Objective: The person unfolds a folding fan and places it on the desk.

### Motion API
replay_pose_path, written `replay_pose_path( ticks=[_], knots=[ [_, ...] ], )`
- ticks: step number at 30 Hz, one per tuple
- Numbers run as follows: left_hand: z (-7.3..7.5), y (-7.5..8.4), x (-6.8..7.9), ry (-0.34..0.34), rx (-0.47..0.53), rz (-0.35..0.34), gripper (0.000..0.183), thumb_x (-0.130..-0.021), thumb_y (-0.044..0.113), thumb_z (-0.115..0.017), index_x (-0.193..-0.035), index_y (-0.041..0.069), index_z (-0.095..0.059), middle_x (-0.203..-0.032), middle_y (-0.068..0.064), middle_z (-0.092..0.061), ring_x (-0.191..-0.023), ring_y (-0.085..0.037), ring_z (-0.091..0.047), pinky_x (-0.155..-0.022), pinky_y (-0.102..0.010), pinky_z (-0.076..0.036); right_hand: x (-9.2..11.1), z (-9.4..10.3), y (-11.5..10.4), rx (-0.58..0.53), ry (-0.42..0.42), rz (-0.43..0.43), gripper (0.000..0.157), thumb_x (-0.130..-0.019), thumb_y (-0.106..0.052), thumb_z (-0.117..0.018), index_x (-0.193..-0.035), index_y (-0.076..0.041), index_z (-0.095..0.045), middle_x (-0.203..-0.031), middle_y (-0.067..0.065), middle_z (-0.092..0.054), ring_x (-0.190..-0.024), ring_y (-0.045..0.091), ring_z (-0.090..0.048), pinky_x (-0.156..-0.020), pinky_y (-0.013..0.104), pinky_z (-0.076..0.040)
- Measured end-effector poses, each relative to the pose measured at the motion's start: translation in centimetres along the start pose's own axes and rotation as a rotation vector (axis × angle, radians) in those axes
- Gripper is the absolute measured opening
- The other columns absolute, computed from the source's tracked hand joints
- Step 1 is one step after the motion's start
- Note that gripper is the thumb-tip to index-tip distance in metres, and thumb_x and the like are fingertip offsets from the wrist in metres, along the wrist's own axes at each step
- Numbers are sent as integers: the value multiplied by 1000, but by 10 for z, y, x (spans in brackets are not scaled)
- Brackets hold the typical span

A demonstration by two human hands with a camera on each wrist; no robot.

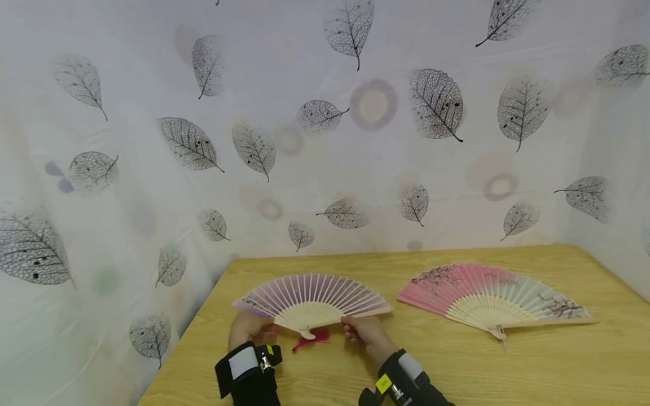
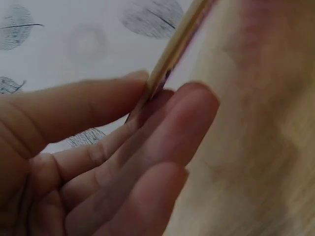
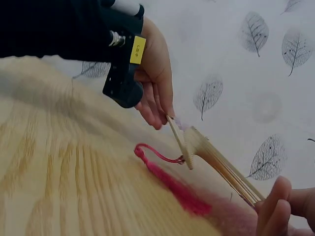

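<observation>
A purple folding fan (image 1: 312, 307) is spread wide above the wooden table, its pale ribs meeting at a pivot near the near edge. My left hand (image 1: 252, 330) pinches the fan's left outer rib between thumb and fingers, as the left wrist view shows close up on the rib (image 2: 172, 46). On the other side, my right hand (image 1: 369, 335) pinches the right outer rib. A red tassel (image 3: 179, 189) hangs by its cord from the pivot, its end close to the tabletop. Part of the tassel is hidden behind the fan in the head view.
To the right lies a second open folding fan (image 1: 500, 301), pink fading to pale grey with a dark branch print. The wooden table (image 1: 457, 366) meets a pale leaf-printed sheet (image 1: 376, 163) at its back and sides.
</observation>
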State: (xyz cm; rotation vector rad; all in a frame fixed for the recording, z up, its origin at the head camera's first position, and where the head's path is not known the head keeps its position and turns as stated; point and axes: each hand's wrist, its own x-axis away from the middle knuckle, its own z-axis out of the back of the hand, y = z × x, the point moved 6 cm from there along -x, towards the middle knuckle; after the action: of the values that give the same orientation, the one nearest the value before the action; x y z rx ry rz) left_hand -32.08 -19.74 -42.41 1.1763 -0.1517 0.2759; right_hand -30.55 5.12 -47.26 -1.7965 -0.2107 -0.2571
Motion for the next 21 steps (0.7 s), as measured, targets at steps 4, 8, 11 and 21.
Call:
replay_pose_path(
  ticks=[4, 8, 11, 21],
  knots=[
    [-8, -11, -3, -20, -1, 34, 9, -77, -6, -53, -83, -13, -54, -57, -7, -58, -52, -17, -58, -48, -24, -52, -2, 1, 8, 74, -39, 10, 16, -80, -6, -57, -80, 10, -63, -50, -9, -55, -44, -2, -46, -40, 7, -36],
    [-13, -17, -7, -48, -12, 39, 7, -76, -7, -54, -78, -14, -54, -55, -8, -57, -51, -19, -59, -51, -27, -54, -3, 2, 11, 111, -95, 20, 20, -80, -6, -56, -81, 11, -64, -49, -9, -56, -44, -2, -46, -40, 6, -35],
    [-15, -13, -8, -43, -41, 29, 12, -77, -2, -56, -80, -14, -55, -57, -9, -59, -52, -19, -59, -52, -28, -54, -3, 4, 7, 154, -129, 32, 21, -81, -8, -54, -81, 11, -64, -50, -8, -55, -45, -2, -46, -40, 7, -35],
    [-52, 78, 20, 146, -576, -404, 66, -81, 38, -58, -127, -6, -43, -128, -31, -44, -115, -48, -38, -94, -63, -33, 42, 38, -107, 1181, 173, 472, 71, -80, -53, -53, -125, 1, -47, -117, 27, -53, -103, 41, -50, -81, 51, -48]
  ],
)
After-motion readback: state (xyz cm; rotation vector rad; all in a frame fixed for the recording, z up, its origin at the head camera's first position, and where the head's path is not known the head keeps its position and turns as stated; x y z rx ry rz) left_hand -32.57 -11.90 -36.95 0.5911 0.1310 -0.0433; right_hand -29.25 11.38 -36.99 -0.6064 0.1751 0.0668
